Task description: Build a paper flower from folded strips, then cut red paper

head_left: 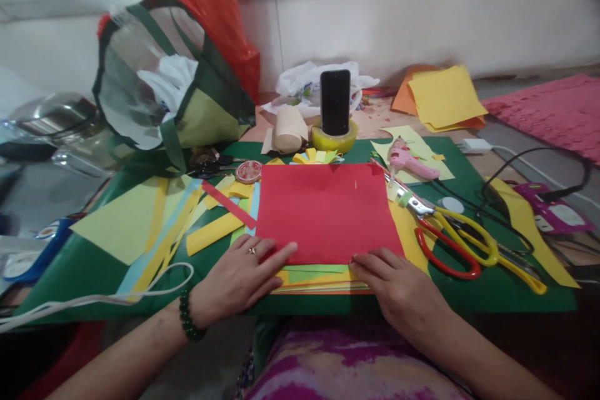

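A red paper sheet (328, 209) lies flat on top of a stack of coloured sheets (319, 278) on the green board (497, 290). My left hand (241, 278) rests at the sheet's near left corner, fingers stretched flat, index finger pressing the red edge. My right hand (398, 284) lies at the near right corner, fingers flat on the stack's edge. Neither hand holds anything.
Scissors, one pair red-handled (445, 250) and one yellow-handled (473, 237), lie right of the sheet. A pink glue gun (410, 159), a phone (335, 102) standing in a tape roll, yellow and blue paper strips (164, 231), a green bag (159, 81) and black cables (539, 175) surround it.
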`<state>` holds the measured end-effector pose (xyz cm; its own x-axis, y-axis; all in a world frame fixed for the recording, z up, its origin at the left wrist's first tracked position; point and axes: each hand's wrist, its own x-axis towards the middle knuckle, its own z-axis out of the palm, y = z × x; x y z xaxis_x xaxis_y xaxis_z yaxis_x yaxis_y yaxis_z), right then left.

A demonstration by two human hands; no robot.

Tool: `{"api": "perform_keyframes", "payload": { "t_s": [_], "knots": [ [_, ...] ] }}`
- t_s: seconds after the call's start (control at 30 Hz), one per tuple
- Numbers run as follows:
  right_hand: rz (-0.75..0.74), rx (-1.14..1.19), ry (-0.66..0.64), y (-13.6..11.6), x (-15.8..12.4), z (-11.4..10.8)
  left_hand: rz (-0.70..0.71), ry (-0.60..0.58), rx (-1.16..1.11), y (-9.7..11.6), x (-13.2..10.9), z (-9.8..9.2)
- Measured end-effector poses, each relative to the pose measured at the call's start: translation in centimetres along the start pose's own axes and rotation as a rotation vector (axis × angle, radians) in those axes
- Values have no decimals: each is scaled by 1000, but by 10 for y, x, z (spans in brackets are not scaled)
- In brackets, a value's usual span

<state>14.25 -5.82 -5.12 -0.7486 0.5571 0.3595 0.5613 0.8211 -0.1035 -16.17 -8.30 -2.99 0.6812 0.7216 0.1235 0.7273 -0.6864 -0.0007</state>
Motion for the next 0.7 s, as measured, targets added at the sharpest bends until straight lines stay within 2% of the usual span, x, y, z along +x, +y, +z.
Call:
{"api": "perform_keyframes", "payload": {
  "t_s": [0.17, 0.33, 0.53, 0.7],
  "knots": [
    [11, 25, 7, -1, 4, -1, -220, -17, -323, -2, 2, 2],
    [30, 82, -11, 0, 6, -5, -293, -26, -476, -8, 7, 2],
    [105, 103, -76, 2, 11, -7, -343, -50, -468, -13, 11, 2],
    [82, 89, -64, 4, 13, -2, -361, -70, -427, -18, 11, 0]
  ]
}}
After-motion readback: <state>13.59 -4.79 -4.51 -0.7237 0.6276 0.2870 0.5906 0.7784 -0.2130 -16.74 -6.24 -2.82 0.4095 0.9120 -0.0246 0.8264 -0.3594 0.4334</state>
